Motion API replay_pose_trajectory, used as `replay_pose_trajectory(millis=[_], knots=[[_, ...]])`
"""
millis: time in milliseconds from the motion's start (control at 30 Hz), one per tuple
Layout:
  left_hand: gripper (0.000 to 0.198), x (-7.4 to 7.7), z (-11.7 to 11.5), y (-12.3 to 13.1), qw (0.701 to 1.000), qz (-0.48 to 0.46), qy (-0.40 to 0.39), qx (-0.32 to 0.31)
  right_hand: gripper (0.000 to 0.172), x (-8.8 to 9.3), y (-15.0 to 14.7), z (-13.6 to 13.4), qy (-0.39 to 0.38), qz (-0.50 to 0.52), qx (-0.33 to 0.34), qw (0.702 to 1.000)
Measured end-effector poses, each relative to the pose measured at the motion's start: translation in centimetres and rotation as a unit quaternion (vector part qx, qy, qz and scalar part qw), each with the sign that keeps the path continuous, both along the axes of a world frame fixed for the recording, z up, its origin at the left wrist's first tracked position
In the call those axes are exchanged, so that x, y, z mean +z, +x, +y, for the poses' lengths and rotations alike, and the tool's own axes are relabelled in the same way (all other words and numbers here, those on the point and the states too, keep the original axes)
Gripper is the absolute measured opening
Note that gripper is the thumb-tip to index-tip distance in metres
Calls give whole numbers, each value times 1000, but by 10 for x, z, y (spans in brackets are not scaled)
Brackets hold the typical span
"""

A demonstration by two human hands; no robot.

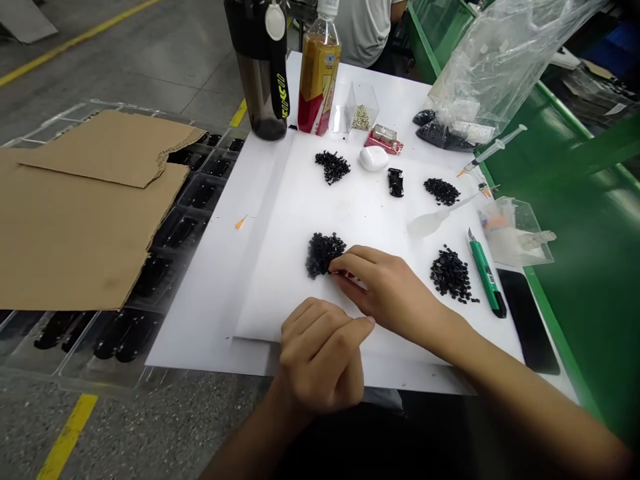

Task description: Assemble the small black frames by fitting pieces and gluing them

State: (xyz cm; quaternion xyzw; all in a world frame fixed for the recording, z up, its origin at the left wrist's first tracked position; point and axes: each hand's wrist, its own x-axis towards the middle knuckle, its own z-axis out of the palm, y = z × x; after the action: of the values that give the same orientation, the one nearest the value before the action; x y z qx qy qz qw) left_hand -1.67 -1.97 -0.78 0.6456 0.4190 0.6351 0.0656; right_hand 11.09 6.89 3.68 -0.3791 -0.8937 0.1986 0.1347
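My right hand (pixel 385 287) reaches left across the white sheet (pixel 360 213), fingertips pinched at the edge of a pile of small black parts (pixel 323 252). What the pinch holds is too small to name. My left hand (pixel 320 357) rests at the sheet's near edge, fingers curled into a loose fist; whether anything is inside is hidden. Another pile of black parts (pixel 451 275) lies to the right of my right hand. Two more piles lie farther back, one (pixel 332 165) at centre and one (pixel 442 191) at right.
A green utility knife (pixel 486 272), a syringe (pixel 493 150), a dropper (pixel 435 219), a white earbud case (pixel 373 158), a dark bottle (pixel 261 67), a drink bottle (pixel 319 67) and a plastic bag (pixel 495 60) surround the sheet. Cardboard (pixel 75 213) covers clear trays at left. A person sits at the far end.
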Motion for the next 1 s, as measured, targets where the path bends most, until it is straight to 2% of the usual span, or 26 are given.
replay_pose_trajectory(millis=[133,300,367,467,567,633,733,800,867,1000], knots=[[34,0,1,2,1000,2,-3,1,12,-7,-7,1,43,-58,11,997],[34,-1,1,0,1000,10,-11,3,9,0,-8,-4,87,-109,13,990],[33,-1,1,-1,1000,15,-10,-3,7,5,2,-11,106,-79,-15,991],[33,-1,1,0,1000,20,-23,-6,3,9,35,-28,112,-25,-102,988],[35,1,2,1,999,22,-44,-11,7,-2,72,-47,104,-49,-177,977],[35,2,3,1,998,25,-53,-24,10,-14,88,-56,115,-74,-202,970],[36,1,3,1,997,35,-58,-42,11,-29,97,-63,153,-85,-197,965],[36,0,4,0,996,40,-58,-49,11,-32,98,-63,172,-82,-187,964],[36,-1,4,-1,996,41,-65,-51,16,-29,100,-61,160,-73,-180,968],[35,-2,3,0,995,39,-84,-45,19,-11,108,-53,51,-48,-157,985]])
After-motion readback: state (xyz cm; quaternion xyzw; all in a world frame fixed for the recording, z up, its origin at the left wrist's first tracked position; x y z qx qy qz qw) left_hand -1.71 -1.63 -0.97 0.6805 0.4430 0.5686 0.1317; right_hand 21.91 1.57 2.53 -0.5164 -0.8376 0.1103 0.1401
